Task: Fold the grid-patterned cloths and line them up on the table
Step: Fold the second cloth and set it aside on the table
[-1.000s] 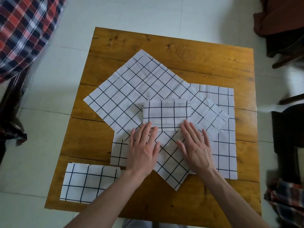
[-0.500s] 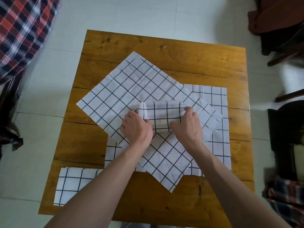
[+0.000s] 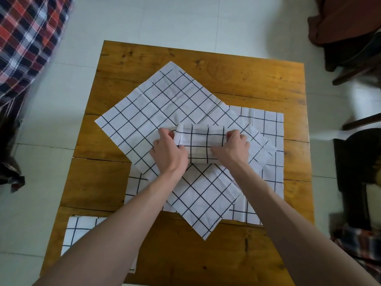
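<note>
A small folded grid cloth [image 3: 199, 141] sits at the middle of the wooden table [image 3: 237, 71]. My left hand [image 3: 168, 152] grips its left end and my right hand [image 3: 232, 148] grips its right end, fingers curled under the edges. Beneath it lies an unfolded grid cloth [image 3: 162, 108] turned like a diamond. Another flat grid cloth [image 3: 268, 153] lies square under that one, showing at the right. A second folded grid cloth [image 3: 79, 232] rests at the table's near left corner, partly hidden by my left forearm.
A red plaid fabric [image 3: 26, 38] hangs at the far left off the table. Dark chairs [image 3: 354, 166] stand close to the table's right side. White tiled floor [image 3: 185, 19] surrounds the table.
My hands went from lying flat in front of the folded cloth to gripping its two ends. The cloth now looks slightly raised and bunched between them.
</note>
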Demonstrator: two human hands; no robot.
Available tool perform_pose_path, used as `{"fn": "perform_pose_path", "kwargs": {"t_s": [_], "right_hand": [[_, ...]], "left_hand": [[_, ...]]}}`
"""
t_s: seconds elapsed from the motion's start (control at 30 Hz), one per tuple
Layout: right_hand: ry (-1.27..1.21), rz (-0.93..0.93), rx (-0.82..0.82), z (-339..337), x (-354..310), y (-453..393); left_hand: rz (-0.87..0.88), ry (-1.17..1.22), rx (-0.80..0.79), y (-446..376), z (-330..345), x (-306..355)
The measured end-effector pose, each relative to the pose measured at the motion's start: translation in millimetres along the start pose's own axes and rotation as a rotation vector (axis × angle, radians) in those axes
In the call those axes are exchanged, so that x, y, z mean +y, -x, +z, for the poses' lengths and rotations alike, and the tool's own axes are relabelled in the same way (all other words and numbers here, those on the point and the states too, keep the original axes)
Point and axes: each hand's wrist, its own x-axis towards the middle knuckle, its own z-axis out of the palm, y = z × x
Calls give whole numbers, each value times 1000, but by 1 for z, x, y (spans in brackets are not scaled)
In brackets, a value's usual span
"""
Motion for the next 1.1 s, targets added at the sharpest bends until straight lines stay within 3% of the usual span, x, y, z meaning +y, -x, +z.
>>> {"fn": "perform_pose_path", "kwargs": {"t_s": [0.17,0.4,0.57,0.67,0.9,1.1], "right_hand": [[-293,-28,-2,2,5,8],[-613,-58,-94,-9,25,30],[-632,71,-301,-21,47,59],[-564,48,-421,-21,63,87],[-490,-85,-414,2,96,137],[-401,-186,-251,19,103,134]], "left_hand": [[4,372,-174,4,-8,-11],[-101,570,-324,36,-39,-12],[-236,548,-362,65,-54,-28],[-318,514,-444,83,-57,-41],[-269,345,-521,114,-47,-79],[-174,272,-457,109,-36,-88]]}}
